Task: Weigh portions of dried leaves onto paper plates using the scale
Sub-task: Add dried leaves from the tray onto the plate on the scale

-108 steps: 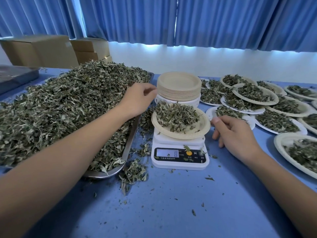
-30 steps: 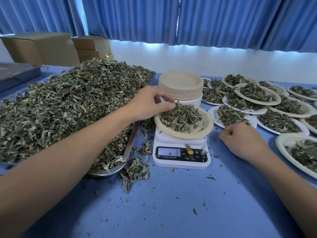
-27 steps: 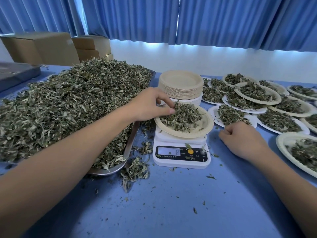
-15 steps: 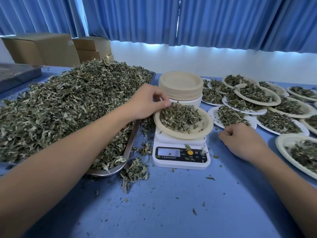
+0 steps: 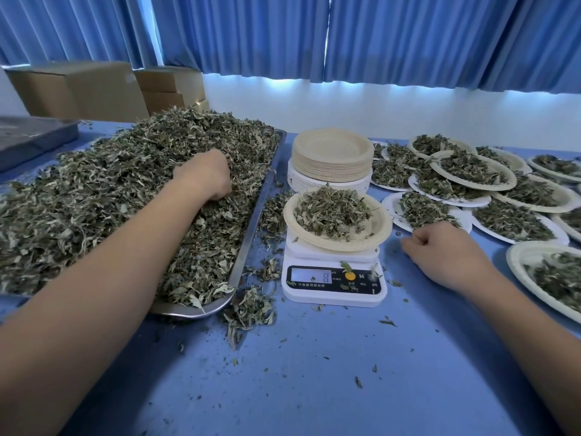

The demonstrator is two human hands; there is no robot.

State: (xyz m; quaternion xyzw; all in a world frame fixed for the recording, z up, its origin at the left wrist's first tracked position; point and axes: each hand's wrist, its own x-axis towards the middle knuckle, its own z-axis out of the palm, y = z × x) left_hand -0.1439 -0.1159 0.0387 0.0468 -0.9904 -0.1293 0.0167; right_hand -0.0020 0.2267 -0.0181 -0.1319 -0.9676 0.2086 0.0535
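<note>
Leaves (image 5: 103,196): bulk pile heaped on the tray (image 5: 251,237) at far left, right up to its rim. Left hand (image 5: 204,176) is down in the pile near its right side, knuckles up, fingers dug under the leaves. They're curled, but the tips are buried, so I can't tell if a pinch is closed yet. Some spill (image 5: 248,306) lies on the table (image 5: 314,372) between tray and scale. Next right: a stack (image 5: 331,152) of blank plates at the back, and in front of it the plate (image 5: 375,229) on the scale (image 5: 333,295), carrying a mound of leaves. Display (image 5: 311,275) is lit, but the digits are too blurred for me to trust. Right hand (image 5: 440,250) rests on the table just beside the plate's right edge, loosely curled, holding nothing I can see. Filled plates (image 5: 471,168) overlap from there to the far right. My read: mid top-up on the current portion, fetching more from the pile. Next move wants a small pinch, lifted over the tray rim and dropped at plate centre without leaning on plate or platform. Then hand off and let the reading settle before judging. If over, pick some back. Right hand looks staged to pull the plate once the weight is good.
</note>
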